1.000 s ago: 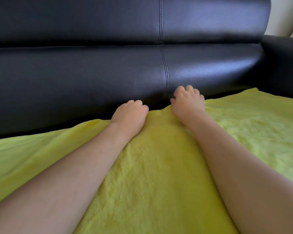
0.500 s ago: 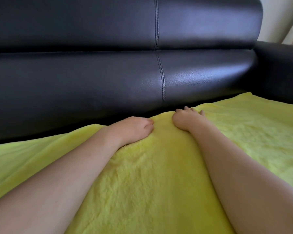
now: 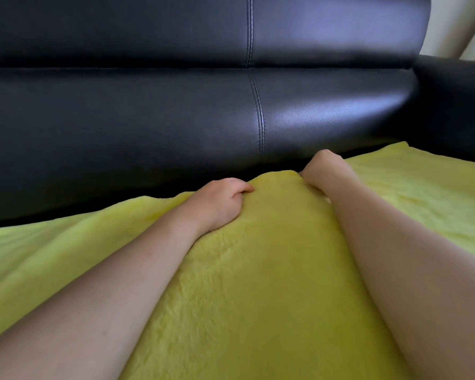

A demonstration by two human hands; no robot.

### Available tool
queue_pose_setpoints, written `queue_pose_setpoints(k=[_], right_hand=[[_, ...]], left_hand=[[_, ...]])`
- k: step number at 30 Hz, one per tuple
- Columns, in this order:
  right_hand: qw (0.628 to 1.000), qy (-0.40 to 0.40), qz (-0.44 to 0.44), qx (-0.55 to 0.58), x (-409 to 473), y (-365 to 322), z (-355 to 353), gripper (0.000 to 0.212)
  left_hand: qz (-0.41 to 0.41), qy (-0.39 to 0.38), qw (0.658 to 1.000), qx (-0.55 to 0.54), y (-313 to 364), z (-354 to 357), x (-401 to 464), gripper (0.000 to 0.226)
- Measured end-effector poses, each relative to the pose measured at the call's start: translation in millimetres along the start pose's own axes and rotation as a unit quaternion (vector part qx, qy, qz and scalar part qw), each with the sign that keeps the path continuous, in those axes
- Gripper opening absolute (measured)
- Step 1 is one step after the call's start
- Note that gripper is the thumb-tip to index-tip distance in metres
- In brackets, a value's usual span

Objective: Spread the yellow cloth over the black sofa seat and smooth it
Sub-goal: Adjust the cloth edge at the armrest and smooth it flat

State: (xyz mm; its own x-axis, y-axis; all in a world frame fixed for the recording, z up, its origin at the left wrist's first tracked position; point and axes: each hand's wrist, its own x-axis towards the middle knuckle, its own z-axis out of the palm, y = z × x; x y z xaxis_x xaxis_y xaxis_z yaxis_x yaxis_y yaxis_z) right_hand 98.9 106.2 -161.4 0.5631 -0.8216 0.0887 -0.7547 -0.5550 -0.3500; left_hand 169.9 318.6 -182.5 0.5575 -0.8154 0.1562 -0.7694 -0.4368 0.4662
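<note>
Yellow cloth (image 3: 258, 283) spread across the black sofa seat, fluffy side up, reaching from the near edge to the far gap under the backrest (image 3: 176, 113). Seat itself hidden beneath the cloth, apart from a dark strip at the far left. Far edge of the cloth humped up in the middle, between the two hands, just below the stitched seam (image 3: 259, 127) of the backrest.

Left hand (image 3: 220, 201) on the left flank of that hump, fingers (image 3: 242, 189) curled over the far edge and gripping the cloth, thumb side pressed into the pile. Right hand (image 3: 324, 171) on the right flank of the hump, bent downward at the wrist, knuckles uppermost; fingers tucked out of sight behind the hand, so cannot tell whether clenched on the cloth or only pressing it. Both bare forearms stretched from the near corners toward the middle, lying over the cloth.

Black armrest (image 3: 455, 105) at the far right, cloth corner just beside it. Pale wall (image 3: 444, 26) at the top right.
</note>
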Motion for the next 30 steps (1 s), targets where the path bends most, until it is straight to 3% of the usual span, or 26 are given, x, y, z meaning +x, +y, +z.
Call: queue_pose_setpoints(k=[3,9,15,16,19,21,26,30], right_hand=[[0.999,-0.031,-0.005,-0.025,4,-5,4,0.011],[0.987,0.129,0.028,0.087,8,11,8,0.027],[0.981,0.183,-0.059,-0.01,-3,0,-1,0.027],[0.983,0.162,-0.084,-0.034,-6,-6,0,0.031],[0.985,-0.001,-0.15,-0.082,-15,-16,21,0.045],[0.974,-0.054,-0.176,-0.132,-22,-15,35,0.056],[0.977,-0.056,-0.151,-0.136,-29,-14,24,0.042],[0.966,0.069,-0.17,-0.18,-65,-37,0,0.03]], left_hand=[[0.002,0.005,1.0,-0.002,-2,2,0,0.044],[0.003,0.018,1.0,-0.005,-5,6,0,0.043],[0.012,0.016,1.0,0.009,-2,5,-1,0.045],[0.014,0.016,1.0,0.019,-2,4,-2,0.045],[0.019,0.038,0.998,0.035,0,3,-3,0.046],[0.015,0.045,0.998,0.051,3,-2,-6,0.045],[-0.005,0.025,0.993,0.119,11,-34,-40,0.038],[-0.073,0.088,0.985,0.125,-22,-74,-108,0.038]])
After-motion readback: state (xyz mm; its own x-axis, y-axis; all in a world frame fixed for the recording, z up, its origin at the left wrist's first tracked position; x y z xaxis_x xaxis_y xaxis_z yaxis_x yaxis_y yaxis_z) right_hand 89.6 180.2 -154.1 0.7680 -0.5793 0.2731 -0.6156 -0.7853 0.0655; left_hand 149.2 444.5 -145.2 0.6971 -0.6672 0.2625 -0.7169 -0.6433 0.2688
